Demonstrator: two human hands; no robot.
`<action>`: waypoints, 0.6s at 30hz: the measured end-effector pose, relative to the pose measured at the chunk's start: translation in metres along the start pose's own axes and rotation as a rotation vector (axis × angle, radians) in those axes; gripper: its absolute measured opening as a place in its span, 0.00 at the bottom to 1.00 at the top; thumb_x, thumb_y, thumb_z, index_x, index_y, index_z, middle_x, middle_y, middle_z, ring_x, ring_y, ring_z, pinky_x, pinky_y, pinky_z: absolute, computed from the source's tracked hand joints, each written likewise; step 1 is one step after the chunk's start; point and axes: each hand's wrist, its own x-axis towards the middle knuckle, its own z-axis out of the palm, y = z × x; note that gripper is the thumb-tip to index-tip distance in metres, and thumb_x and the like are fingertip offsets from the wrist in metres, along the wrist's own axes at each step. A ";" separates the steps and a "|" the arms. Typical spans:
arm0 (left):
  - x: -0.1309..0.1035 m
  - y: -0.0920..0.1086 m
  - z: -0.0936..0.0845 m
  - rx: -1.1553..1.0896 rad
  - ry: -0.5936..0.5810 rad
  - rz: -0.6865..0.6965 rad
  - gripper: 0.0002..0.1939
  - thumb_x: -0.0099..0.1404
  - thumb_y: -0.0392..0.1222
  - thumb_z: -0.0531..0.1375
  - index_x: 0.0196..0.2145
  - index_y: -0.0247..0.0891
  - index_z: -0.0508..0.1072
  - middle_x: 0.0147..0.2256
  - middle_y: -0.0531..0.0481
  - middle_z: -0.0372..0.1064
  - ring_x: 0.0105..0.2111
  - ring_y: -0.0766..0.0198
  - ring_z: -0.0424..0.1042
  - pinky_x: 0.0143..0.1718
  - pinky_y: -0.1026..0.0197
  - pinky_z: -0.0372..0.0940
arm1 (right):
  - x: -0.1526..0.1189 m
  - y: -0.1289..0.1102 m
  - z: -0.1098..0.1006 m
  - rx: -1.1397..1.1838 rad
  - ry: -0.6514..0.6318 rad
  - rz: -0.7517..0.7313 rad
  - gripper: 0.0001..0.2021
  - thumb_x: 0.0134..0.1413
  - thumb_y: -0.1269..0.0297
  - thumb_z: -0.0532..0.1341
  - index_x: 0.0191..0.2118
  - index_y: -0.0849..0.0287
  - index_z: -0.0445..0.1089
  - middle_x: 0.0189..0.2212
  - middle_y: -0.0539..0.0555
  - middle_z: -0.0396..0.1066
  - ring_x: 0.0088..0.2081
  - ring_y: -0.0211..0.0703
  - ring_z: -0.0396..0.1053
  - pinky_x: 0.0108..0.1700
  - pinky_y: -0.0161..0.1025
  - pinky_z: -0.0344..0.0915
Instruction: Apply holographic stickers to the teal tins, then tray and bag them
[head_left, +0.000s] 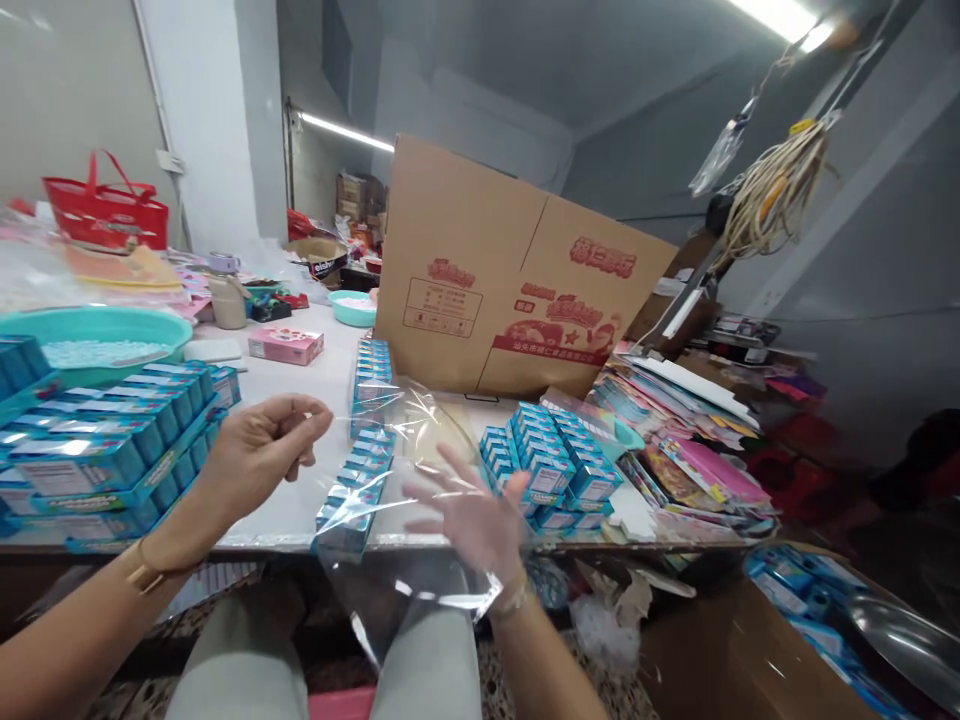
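My left hand [259, 452] pinches the upper edge of a clear plastic bag [405, 560] between thumb and fingers. My right hand [472, 515] is slid inside the bag, fingers spread, with the film draped over it. The bag hangs over the front edge of the white table [315, 375]. Just beyond the hands a row of small blue boxes [367, 420] runs away from me. A heap of the same blue boxes [551, 465] lies to the right of my right hand.
Trays of stacked blue boxes [97, 450] fill the left side beside a teal basin [97, 335]. A large cardboard carton [502, 290] stands at the back. A pink box [285, 345], a red basket [105, 212] and colourful flat packs [682, 440] lie around.
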 end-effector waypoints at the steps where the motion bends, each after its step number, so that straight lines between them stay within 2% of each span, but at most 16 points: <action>1: 0.000 -0.005 -0.001 0.012 0.063 -0.008 0.15 0.60 0.54 0.66 0.35 0.39 0.77 0.16 0.57 0.65 0.14 0.69 0.61 0.15 0.69 0.58 | -0.014 0.015 -0.003 0.114 0.005 0.048 0.55 0.34 0.15 0.47 0.59 0.53 0.68 0.56 0.66 0.70 0.52 0.65 0.72 0.42 0.61 0.71; 3: -0.001 -0.016 -0.005 0.047 0.115 -0.023 0.15 0.59 0.54 0.66 0.37 0.40 0.78 0.16 0.57 0.65 0.15 0.68 0.62 0.15 0.69 0.58 | -0.041 0.043 -0.007 0.259 0.087 0.022 0.57 0.31 0.15 0.49 0.60 0.53 0.68 0.56 0.68 0.70 0.51 0.67 0.72 0.40 0.60 0.72; 4: -0.002 -0.022 -0.007 0.057 0.106 -0.030 0.15 0.59 0.54 0.66 0.37 0.40 0.78 0.16 0.57 0.65 0.16 0.67 0.63 0.16 0.69 0.58 | -0.051 0.055 -0.008 0.282 0.145 0.000 0.56 0.29 0.16 0.55 0.59 0.53 0.68 0.55 0.67 0.71 0.50 0.65 0.73 0.39 0.58 0.73; 5: -0.004 -0.028 -0.008 0.063 0.080 -0.040 0.16 0.59 0.54 0.66 0.37 0.40 0.78 0.17 0.57 0.65 0.17 0.67 0.64 0.16 0.69 0.58 | -0.058 0.065 -0.008 0.278 0.222 -0.017 0.52 0.31 0.21 0.62 0.58 0.54 0.69 0.53 0.66 0.73 0.47 0.61 0.75 0.38 0.53 0.74; 7: -0.010 -0.038 -0.008 0.075 0.020 -0.050 0.15 0.59 0.54 0.66 0.37 0.40 0.78 0.18 0.57 0.65 0.18 0.66 0.64 0.17 0.67 0.58 | -0.061 0.077 -0.004 0.224 0.419 -0.027 0.37 0.34 0.39 0.75 0.50 0.55 0.74 0.43 0.60 0.77 0.37 0.47 0.76 0.33 0.40 0.72; 9: -0.016 -0.043 -0.006 0.115 0.009 0.008 0.12 0.61 0.52 0.66 0.36 0.41 0.78 0.23 0.56 0.67 0.23 0.65 0.67 0.23 0.66 0.61 | -0.056 0.086 0.000 0.136 0.610 -0.016 0.23 0.37 0.53 0.78 0.38 0.58 0.75 0.29 0.52 0.76 0.25 0.35 0.70 0.26 0.30 0.65; 11: -0.024 -0.045 -0.002 0.156 0.086 0.157 0.07 0.62 0.47 0.66 0.34 0.43 0.78 0.34 0.53 0.71 0.35 0.61 0.71 0.38 0.63 0.65 | -0.051 0.099 0.002 0.042 0.729 -0.004 0.22 0.36 0.50 0.77 0.28 0.60 0.71 0.20 0.47 0.68 0.18 0.31 0.62 0.20 0.27 0.58; 13: -0.032 -0.043 0.004 0.128 0.152 0.281 0.01 0.62 0.41 0.65 0.33 0.44 0.77 0.42 0.52 0.71 0.47 0.57 0.69 0.52 0.59 0.61 | -0.055 0.118 0.004 -0.057 0.763 0.042 0.27 0.38 0.40 0.73 0.22 0.60 0.66 0.14 0.45 0.61 0.14 0.29 0.54 0.15 0.28 0.51; 14: -0.036 -0.043 0.007 0.083 0.163 0.296 0.00 0.63 0.40 0.65 0.33 0.44 0.77 0.43 0.52 0.70 0.49 0.57 0.69 0.54 0.57 0.60 | -0.060 0.130 0.005 -0.091 0.760 0.080 0.30 0.40 0.36 0.70 0.19 0.59 0.63 0.12 0.44 0.57 0.13 0.28 0.50 0.14 0.28 0.47; 16: -0.044 -0.043 0.014 -0.037 0.147 0.220 0.03 0.64 0.39 0.64 0.30 0.44 0.76 0.41 0.52 0.70 0.47 0.58 0.69 0.51 0.59 0.62 | -0.076 0.154 0.009 -0.134 0.736 0.170 0.33 0.46 0.29 0.62 0.17 0.57 0.60 0.08 0.44 0.52 0.11 0.28 0.44 0.13 0.29 0.40; 18: -0.048 -0.048 0.019 -0.146 0.122 0.029 0.08 0.64 0.43 0.63 0.26 0.43 0.74 0.35 0.53 0.69 0.41 0.61 0.70 0.43 0.63 0.64 | -0.097 0.173 0.015 -0.169 0.705 0.231 0.34 0.49 0.26 0.56 0.17 0.57 0.61 0.07 0.45 0.52 0.10 0.30 0.45 0.13 0.30 0.41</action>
